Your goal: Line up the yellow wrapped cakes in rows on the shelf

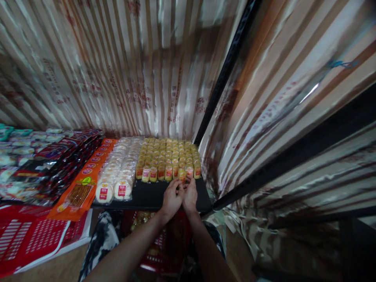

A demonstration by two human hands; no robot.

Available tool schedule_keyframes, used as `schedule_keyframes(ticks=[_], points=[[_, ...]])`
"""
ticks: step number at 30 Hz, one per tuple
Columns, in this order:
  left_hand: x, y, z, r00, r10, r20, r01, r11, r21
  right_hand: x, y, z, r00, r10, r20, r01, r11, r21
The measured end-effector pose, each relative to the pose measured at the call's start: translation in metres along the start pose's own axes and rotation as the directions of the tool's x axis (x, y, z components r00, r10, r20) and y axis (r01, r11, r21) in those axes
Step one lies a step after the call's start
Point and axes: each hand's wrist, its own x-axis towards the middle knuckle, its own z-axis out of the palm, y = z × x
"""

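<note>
Small yellow wrapped cakes [161, 171] stand in tight rows on a black shelf [152, 194]. At the front of these rows, my left hand [172, 199] and my right hand [190, 196] are close together, their fingers curled around one small wrapped cake [182, 175] with an orange-red label. Both hands' fingertips seem to touch its lower part, though they partly hide it. Left of the yellow rows lie two columns of round white wrapped cakes [122, 190] with red labels.
An orange snack packet [84, 184] and stacked dark red packets [58, 160] lie further left. Red baskets [32, 235] sit below the shelf front, one between my legs. Black metal posts [225, 72] and striped plastic sheeting [141, 66] bound the back and right.
</note>
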Motion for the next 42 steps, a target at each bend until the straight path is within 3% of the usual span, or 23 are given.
schedule_keyframes(ticks=[4, 9, 17, 25, 30, 42], points=[[0.006, -0.002, 0.003, 0.999, -0.030, 0.031, 0.029, 0.999, 0.025, 0.001, 0.008, 0.005, 1.000, 0.006, 0.005, -0.006, 0.998, 0.060], [0.004, -0.011, 0.006, 0.998, -0.033, 0.049, 0.029, 0.996, 0.085, -0.003, 0.017, 0.008, 0.996, -0.080, -0.036, 0.083, 0.990, 0.112], [0.004, -0.016, 0.012, 0.995, 0.013, 0.101, -0.024, 0.994, 0.105, -0.005, 0.015, 0.006, 0.983, -0.059, -0.174, 0.061, 0.998, 0.007], [-0.004, -0.018, 0.016, 0.997, 0.045, 0.061, -0.054, 0.987, 0.149, -0.004, 0.019, 0.009, 0.988, -0.038, -0.147, 0.031, 0.998, -0.050], [-0.006, -0.017, 0.016, 0.994, 0.035, 0.105, -0.049, 0.990, 0.135, -0.005, 0.020, 0.009, 0.986, -0.047, -0.160, 0.035, 0.996, -0.080], [0.007, -0.018, 0.018, 0.994, 0.027, 0.108, -0.046, 0.983, 0.178, -0.005, 0.017, 0.008, 0.994, -0.005, -0.110, 0.002, 1.000, -0.024]])
